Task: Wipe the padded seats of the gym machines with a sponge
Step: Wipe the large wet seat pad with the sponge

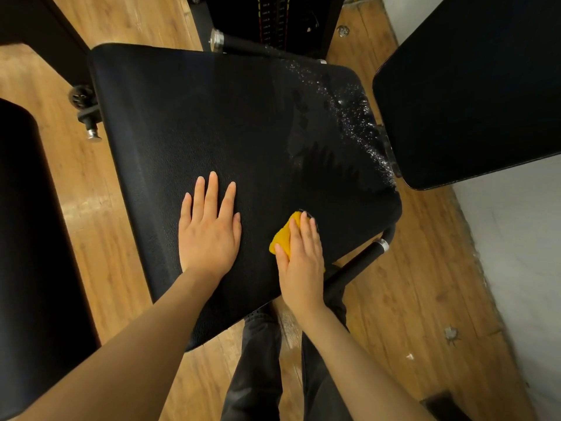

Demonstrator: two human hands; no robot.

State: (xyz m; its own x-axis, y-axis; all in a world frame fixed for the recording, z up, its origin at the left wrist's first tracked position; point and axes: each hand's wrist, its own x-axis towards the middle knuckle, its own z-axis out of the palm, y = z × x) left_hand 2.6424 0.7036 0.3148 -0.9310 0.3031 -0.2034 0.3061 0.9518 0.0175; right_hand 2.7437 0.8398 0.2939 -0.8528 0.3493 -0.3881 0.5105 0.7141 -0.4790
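Observation:
A wide black padded seat (212, 123) fills the middle of the head view. Its right side is wet, with white foam droplets (355, 117) near the right edge. My left hand (209, 229) lies flat on the seat's near part, fingers straight and spread. My right hand (302, 256) presses a yellow sponge (283, 237) down onto the seat near its front right corner, fingers straight over the sponge. Most of the sponge is hidden under that hand.
A second black pad (473, 86) stands at the upper right, close to the seat's right edge. Another dark pad (27, 238) is at the left. A black weight stack (270, 22) stands behind the seat. A metal frame tube (364, 256) runs under the front right corner. The floor is wood (409, 299).

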